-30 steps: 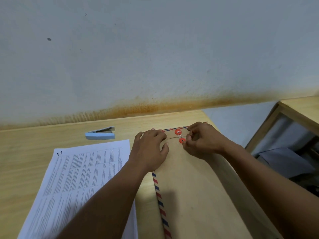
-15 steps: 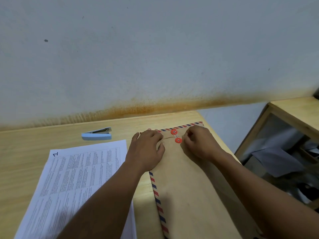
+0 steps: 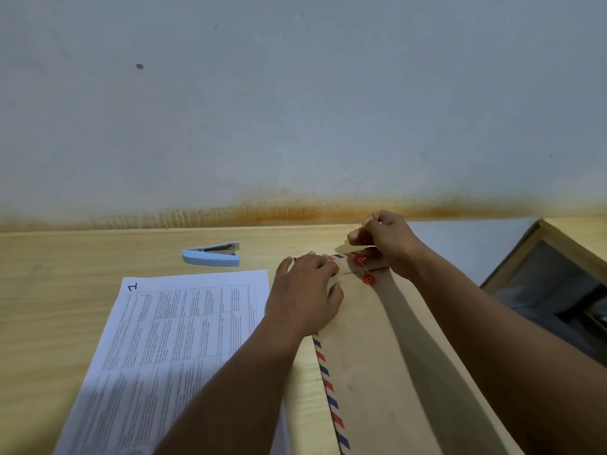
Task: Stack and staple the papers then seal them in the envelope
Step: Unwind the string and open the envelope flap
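A brown envelope (image 3: pixel 368 372) with a red-and-blue striped border lies on the wooden desk (image 3: pixel 49 290), its flap end far from me. Two red button discs (image 3: pixel 364 270) sit at the flap, joined by a thin string. My left hand (image 3: pixel 303 297) lies flat on the envelope's upper left corner, fingers spread. My right hand (image 3: pixel 382 239) is raised just beyond the flap, fingertips pinched on the string's end. A printed sheet of papers (image 3: pixel 174 349) marked with a handwritten 1 lies to the left of the envelope. A light blue stapler (image 3: pixel 212 255) rests beyond the papers.
A stained wall (image 3: pixel 295 126) runs right behind the desk. The desk's right edge drops off beside the envelope. A second wooden piece of furniture (image 3: pixel 565 238) stands lower right, with dark things under it.
My right hand has lifted from the discs and moved away toward the wall, pinching the string. My left hand stays pressed on the envelope.
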